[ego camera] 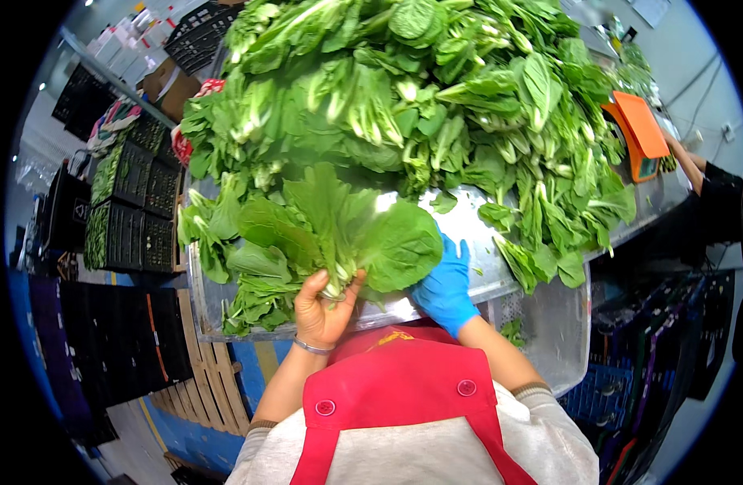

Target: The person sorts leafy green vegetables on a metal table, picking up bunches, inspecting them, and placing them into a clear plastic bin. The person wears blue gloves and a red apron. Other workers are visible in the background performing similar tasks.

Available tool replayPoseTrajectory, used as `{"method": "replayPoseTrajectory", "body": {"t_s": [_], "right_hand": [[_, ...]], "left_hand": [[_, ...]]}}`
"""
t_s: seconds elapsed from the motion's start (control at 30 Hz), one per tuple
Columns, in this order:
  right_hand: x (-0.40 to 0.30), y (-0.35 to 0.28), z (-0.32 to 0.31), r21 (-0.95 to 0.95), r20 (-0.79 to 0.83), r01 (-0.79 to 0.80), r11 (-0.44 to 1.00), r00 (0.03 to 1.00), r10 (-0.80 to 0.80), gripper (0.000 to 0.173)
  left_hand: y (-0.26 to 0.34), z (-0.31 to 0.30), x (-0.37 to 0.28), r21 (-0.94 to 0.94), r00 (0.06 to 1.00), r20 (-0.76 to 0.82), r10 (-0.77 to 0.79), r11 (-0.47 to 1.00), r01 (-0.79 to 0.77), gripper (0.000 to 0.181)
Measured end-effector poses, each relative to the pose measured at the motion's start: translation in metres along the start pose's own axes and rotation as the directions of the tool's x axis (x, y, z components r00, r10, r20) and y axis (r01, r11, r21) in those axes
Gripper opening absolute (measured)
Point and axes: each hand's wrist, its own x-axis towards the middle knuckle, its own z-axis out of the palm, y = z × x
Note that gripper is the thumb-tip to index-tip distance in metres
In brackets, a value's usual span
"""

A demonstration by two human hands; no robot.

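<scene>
My bare left hand [327,309] holds a leafy green vegetable [332,233] by its pale stem end, with the broad leaves fanned out above it. My right hand [447,288], in a blue glove, is just right of that plant, at the edge of a metal table [480,242]; a large leaf hides part of its fingers, and whether it grips anything does not show. Beyond both hands rises a big heap of leafy greens [371,109] with pale stems. Loose greens [259,303] lie left of my left hand.
An orange scale [641,136] stands at the right, beside another person's arm [686,163]. Black crates of greens [126,176] are stacked at the left, near a wooden pallet [207,388]. A pale plastic bin [559,333] stands below the table's right edge.
</scene>
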Motion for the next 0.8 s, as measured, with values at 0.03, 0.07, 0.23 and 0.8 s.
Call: {"method": "replayPoseTrajectory", "body": {"t_s": [0.03, 0.07, 0.23, 0.8], "right_hand": [[0.003, -0.012, -0.016, 0.023, -0.039, 0.014, 1.0, 0.999, -0.013, 0.054], [0.003, -0.015, -0.019, 0.346, 0.031, 0.025, 0.938, 0.999, -0.038, 0.052], [-0.014, -0.044, -0.021, 0.846, 0.497, -0.5, 0.185, 0.865, 0.063, 0.058], [0.013, -0.07, -0.026, 0.912, 0.41, -0.41, -0.023, 0.912, 0.015, 0.057]], "left_hand": [[0.001, -0.003, -0.001, 0.014, 1.0, 0.0, 0.009, 1.0, -0.009, 0.024], [0.001, -0.006, -0.002, 0.016, 0.999, 0.036, 0.016, 1.0, -0.016, 0.024], [-0.02, -0.046, 0.0, 0.48, 0.969, 0.236, 0.076, 0.858, -0.184, 0.017], [-0.032, -0.017, -0.012, 0.909, 0.931, 0.344, -0.12, 0.291, -0.299, 0.036]]}}
